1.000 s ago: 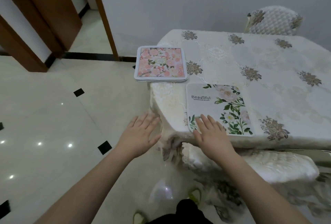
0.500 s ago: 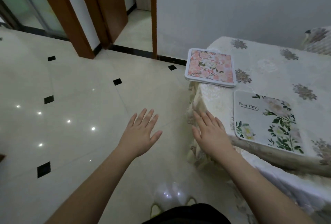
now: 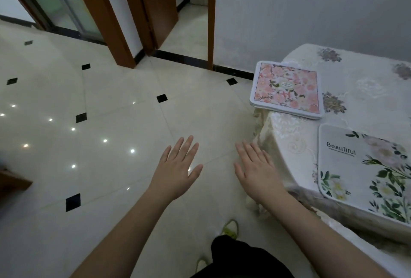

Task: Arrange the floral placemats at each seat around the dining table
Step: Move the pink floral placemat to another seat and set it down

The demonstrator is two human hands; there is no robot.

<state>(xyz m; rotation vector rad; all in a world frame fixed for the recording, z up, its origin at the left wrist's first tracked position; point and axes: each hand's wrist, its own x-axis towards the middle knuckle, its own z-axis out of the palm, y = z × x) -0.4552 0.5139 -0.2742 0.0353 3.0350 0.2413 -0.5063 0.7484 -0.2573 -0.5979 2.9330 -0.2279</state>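
The left hand and the right hand are both held out palm down above the floor, fingers straight, slightly spread and grasping nothing. Just right of the right hand's fingers hangs the draped corner of the dining table under its cream tablecloth with brown flower motifs. Further right, at the table's near edge, lies a white placemat with rounded corners, printed with green leaves, pale blossoms and the word "Beautiful". Beyond the fingertips and to their right, a pink placemat with a white border and dense pink flowers rests on the table's corner, its left edge overhanging; it seems to sit on another mat. The two mats lie close but apart.
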